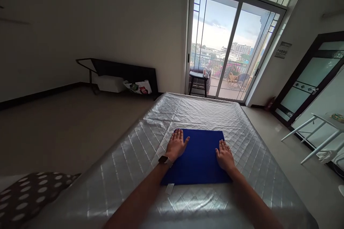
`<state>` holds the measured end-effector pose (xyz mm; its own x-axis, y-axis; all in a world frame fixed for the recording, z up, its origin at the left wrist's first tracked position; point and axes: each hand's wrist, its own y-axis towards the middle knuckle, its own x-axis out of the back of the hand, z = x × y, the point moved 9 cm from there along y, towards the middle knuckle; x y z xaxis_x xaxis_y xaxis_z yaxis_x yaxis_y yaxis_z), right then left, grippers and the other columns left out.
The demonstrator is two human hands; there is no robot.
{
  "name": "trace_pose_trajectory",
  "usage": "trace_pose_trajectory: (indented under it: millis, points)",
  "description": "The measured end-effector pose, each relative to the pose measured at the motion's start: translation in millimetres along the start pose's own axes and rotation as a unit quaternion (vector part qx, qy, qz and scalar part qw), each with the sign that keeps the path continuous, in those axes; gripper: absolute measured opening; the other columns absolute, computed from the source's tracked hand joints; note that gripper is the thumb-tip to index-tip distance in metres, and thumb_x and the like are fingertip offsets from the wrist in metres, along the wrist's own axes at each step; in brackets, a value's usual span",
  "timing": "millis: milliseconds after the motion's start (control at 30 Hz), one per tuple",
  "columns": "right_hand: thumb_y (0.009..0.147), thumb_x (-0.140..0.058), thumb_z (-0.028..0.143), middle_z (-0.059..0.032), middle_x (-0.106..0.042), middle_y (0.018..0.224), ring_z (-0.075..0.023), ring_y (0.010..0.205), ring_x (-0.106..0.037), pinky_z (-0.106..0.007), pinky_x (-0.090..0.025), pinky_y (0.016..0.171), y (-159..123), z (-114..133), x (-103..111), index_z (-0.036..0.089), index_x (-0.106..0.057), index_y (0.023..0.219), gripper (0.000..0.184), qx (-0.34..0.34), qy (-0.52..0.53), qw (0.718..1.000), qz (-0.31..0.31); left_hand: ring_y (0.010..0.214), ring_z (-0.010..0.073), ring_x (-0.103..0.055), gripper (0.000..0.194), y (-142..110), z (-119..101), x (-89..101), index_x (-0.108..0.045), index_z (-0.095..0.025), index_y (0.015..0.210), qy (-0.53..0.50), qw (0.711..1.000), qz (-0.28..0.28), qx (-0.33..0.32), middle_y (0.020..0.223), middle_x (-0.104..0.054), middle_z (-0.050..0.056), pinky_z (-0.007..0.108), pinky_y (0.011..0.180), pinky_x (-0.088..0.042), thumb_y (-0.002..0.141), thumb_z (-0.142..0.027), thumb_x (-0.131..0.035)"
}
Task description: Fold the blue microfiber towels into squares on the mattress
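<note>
A blue cloth [201, 161], flat and roughly square, lies on a silvery quilted cover [139, 150]. A small white tag [170, 188] sticks out from its near left edge. My left hand [177, 145] rests flat on the cloth's left side, fingers stretched forward and thumb apart; a dark watch is on that wrist. On the right side, my right hand [225, 154] lies flat along the cloth's edge with its fingers extended. Neither hand grips anything. Whether the cloth is folded in layers I cannot tell.
Brown polka-dot fabric [34, 193] lies at the lower left. A black bench-like frame [123, 69] stands by the wall with a white box [110, 84] beneath. Ahead is a sliding glass door [215, 43] with a stool [198, 76] behind it. A white table [326, 120] stands at right.
</note>
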<state>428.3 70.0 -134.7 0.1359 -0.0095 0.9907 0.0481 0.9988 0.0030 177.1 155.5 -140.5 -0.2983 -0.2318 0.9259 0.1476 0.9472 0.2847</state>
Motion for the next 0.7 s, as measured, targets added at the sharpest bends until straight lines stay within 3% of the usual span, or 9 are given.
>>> trace_pose_trajectory:
  millis: [167, 233, 267, 367, 600, 700]
  points:
    - [0.103, -0.024, 0.035, -0.0164, -0.027, 0.163, -0.0217, 0.154, -0.019, -0.041, -0.020, 0.123, 1, 1, 3, 0.004, -0.028, 0.157, 0.063, 0.003, 0.003, 1.000, -0.004, 0.147, 0.0269, -0.039, 0.064, -41, -129, -23.3, -0.042, -0.015, 0.152, -0.062, 0.977, 0.011, -0.202, 0.156, -0.047, 0.016, 0.047, 0.120, -0.033, 0.103, -0.052, -0.023]
    - [0.103, -0.026, 0.035, -0.0172, -0.028, 0.163, -0.0219, 0.154, -0.019, -0.042, -0.020, 0.123, 1, 2, 2, 0.005, -0.029, 0.157, 0.062, 0.008, 0.000, 1.000, -0.003, 0.147, 0.0252, -0.039, 0.063, -57, -153, -30.0, -0.039, -0.018, 0.154, -0.059, 0.968, 0.018, -0.242, 0.156, -0.047, 0.013, 0.046, 0.120, -0.032, 0.104, -0.052, -0.023]
    - [0.103, -0.026, 0.035, -0.0176, -0.028, 0.163, -0.0220, 0.154, -0.018, -0.041, -0.020, 0.123, 1, 2, 2, 0.004, -0.029, 0.157, 0.062, 0.010, -0.001, 1.000, -0.003, 0.147, 0.0252, -0.038, 0.063, -61, -153, -30.9, -0.039, -0.018, 0.154, -0.055, 0.969, 0.020, -0.240, 0.156, -0.047, 0.013, 0.046, 0.121, -0.032, 0.103, -0.052, -0.023]
    - [0.104, -0.025, 0.035, -0.0173, -0.028, 0.163, -0.0219, 0.154, -0.018, -0.040, -0.018, 0.123, 1, 2, 4, 0.004, -0.029, 0.157, 0.062, 0.006, 0.002, 1.000, -0.007, 0.148, 0.0271, -0.037, 0.069, -64, -114, -24.5, -0.043, -0.016, 0.152, -0.039, 0.981, 0.019, -0.187, 0.156, -0.046, 0.014, 0.048, 0.121, -0.031, 0.102, -0.058, -0.023]
    - [0.103, -0.023, 0.036, -0.0129, -0.026, 0.164, -0.0203, 0.154, -0.018, -0.040, -0.017, 0.124, -2, 4, 8, 0.006, -0.029, 0.158, 0.062, -0.004, 0.018, 1.000, -0.005, 0.149, 0.0288, -0.035, 0.075, -91, 37, -1.9, -0.039, -0.015, 0.154, 0.011, 0.996, 0.021, -0.082, 0.159, -0.041, 0.015, 0.051, 0.120, -0.030, 0.100, -0.063, -0.022]
    - [0.103, -0.026, 0.032, -0.0161, -0.028, 0.163, -0.0220, 0.154, -0.021, -0.041, -0.018, 0.124, -3, 9, 14, 0.002, -0.032, 0.156, 0.061, -0.007, 0.019, 1.000, -0.002, 0.148, 0.0276, -0.037, 0.071, -109, 67, 4.0, -0.036, -0.018, 0.155, 0.012, 0.996, 0.000, -0.093, 0.158, -0.044, 0.014, 0.051, 0.119, -0.032, 0.101, -0.061, -0.020]
